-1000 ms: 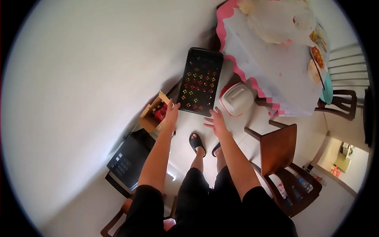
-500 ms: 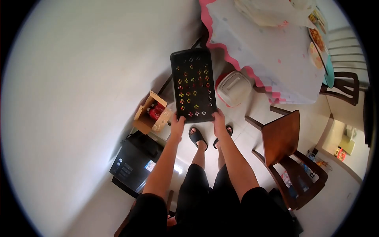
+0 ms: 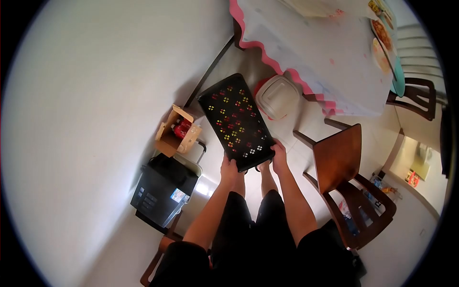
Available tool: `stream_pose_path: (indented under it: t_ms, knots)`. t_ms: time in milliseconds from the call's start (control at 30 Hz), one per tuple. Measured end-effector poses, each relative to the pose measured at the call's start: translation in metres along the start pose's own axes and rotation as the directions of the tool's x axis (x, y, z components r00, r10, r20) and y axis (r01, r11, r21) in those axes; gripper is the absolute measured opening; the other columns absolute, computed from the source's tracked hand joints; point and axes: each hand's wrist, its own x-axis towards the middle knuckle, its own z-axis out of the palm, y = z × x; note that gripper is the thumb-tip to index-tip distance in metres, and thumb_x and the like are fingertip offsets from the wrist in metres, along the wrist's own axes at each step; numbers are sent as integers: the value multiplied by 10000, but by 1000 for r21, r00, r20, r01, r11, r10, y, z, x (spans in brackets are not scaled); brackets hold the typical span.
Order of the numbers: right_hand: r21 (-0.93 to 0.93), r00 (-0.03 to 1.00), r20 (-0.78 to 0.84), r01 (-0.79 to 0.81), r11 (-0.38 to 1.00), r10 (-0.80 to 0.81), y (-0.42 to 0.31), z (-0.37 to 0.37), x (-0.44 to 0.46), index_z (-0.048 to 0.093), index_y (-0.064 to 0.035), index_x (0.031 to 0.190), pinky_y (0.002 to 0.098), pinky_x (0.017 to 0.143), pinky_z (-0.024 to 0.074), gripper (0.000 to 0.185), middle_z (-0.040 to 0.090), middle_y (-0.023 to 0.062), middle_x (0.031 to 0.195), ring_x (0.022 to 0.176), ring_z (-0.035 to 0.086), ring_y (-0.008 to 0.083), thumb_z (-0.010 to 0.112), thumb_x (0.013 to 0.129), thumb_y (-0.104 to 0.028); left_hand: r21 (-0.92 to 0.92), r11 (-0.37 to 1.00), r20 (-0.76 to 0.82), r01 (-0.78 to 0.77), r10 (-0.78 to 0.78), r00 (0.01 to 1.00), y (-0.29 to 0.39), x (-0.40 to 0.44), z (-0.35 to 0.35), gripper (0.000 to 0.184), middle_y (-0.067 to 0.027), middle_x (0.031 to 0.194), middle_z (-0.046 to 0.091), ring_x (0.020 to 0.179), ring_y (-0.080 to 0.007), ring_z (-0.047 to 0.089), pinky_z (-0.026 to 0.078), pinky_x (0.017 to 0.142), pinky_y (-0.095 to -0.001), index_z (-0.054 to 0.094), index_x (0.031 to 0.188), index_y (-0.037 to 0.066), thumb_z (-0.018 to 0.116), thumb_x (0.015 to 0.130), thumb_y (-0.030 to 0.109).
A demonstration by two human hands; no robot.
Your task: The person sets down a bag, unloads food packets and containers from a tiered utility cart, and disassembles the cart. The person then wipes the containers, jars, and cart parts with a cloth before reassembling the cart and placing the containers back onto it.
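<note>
A black rectangular tray [image 3: 234,119] is held out in front of my legs. Small clover-like shapes in yellow, red and white cover its face, and its far end leans toward the left. My left hand [image 3: 230,171] grips the near left corner, with the thumb on the rim. On the near right corner, my right hand [image 3: 279,152] is closed in the same way. The fingers beneath the tray are hidden. The tray covers most of my feet.
An open cardboard box [image 3: 169,136] with red bottles stands by the wall, near a black appliance [image 3: 165,189]. A lidded bin [image 3: 278,97] is beside the table with a pink-edged cloth [image 3: 315,52]. A wooden chair [image 3: 337,158] stands to the right.
The tray has come closer to my body, and its far end has turned to the left. Both hands have moved with it, keeping their hold. The view has shifted slightly.
</note>
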Motion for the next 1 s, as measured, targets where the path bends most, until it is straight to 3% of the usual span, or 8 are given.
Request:
stream_pose_path:
  t_ms: [100, 167, 267, 367, 667, 767, 900, 1000]
  knots:
    - [-262, 987, 66, 161, 951, -148, 63, -43, 40, 605, 6, 1300, 286, 956, 457, 511, 658, 92, 1174, 1073, 597, 195, 489, 813, -95, 99, 992, -37, -73, 77, 996, -4, 11, -11, 479, -113, 1214, 686, 1111, -208, 633, 471, 970, -325, 553, 1416, 47, 471, 948, 99]
    - [-399, 984, 89, 180, 899, -157, 84, -54, 41, 608, -6, 1294, 330, 941, 464, 468, 657, 77, 1216, 1077, 605, 221, 504, 849, -107, 82, 997, -10, -9, 10, 1000, -3, 25, -30, 504, -195, 1318, 659, 1229, -335, 628, 466, 1036, -406, 543, 1457, 110, 494, 962, 192]
    - [-490, 978, 196, 156, 858, -66, 101, -42, 14, 596, -26, 1291, 418, 937, 481, 385, 643, 62, 1302, 1095, 628, 270, 557, 918, -115, 49, 998, -52, -45, 47, 998, -35, 69, -74, 517, -154, 1287, 683, 1207, -258, 625, 450, 1036, -352, 564, 1429, 27, 552, 959, 242]
    - [-78, 962, 178, -195, 978, 206, 95, 19, -23, 433, -42, 1408, 372, 927, 509, 562, 578, 104, 1258, 1182, 569, 215, 657, 893, -50, -57, 998, -106, -25, 19, 994, 22, 60, -110, 435, -51, 1117, 704, 1049, -146, 620, 474, 942, -278, 657, 1317, 16, 591, 934, 212]
    - [-17, 920, 247, -310, 951, 304, 147, 77, -42, 424, -96, 1424, 372, 922, 528, 547, 574, 54, 1258, 1109, 619, 205, 673, 948, -201, 121, 977, -95, -173, 185, 978, 95, 88, -163, 403, -60, 1089, 731, 1086, -152, 618, 449, 963, -275, 727, 1221, 24, 564, 984, 307]
    - [23, 878, 405, -286, 958, 253, 149, 58, -35, 469, -87, 1437, 341, 910, 525, 544, 582, 65, 1299, 1079, 630, 189, 667, 935, -158, -347, 936, -64, -61, 42, 997, 76, 98, -175, 461, -61, 1213, 709, 1106, -183, 638, 440, 997, -273, 664, 1342, 77, 500, 1024, 368]
    - [-595, 942, 289, 37, 803, 170, 174, 12, 7, 555, -27, 1302, 350, 983, 497, 389, 621, 101, 1305, 1114, 627, 193, 612, 925, -102, -438, 899, -196, -27, -66, 978, 42, 78, -171, 566, -72, 1439, 587, 1295, -205, 542, 355, 1123, -359, 530, 1485, 132, 435, 1043, 474]
    - [-404, 913, 362, 336, 851, -189, 151, 14, 19, 564, -36, 1367, 311, 928, 497, 436, 642, 86, 1291, 1073, 620, 163, 628, 940, -100, -417, 909, -137, -1, -61, 989, 24, 79, -177, 644, -67, 1534, 505, 1416, -203, 422, 281, 1179, -417, 476, 1527, 143, 401, 1039, 557]
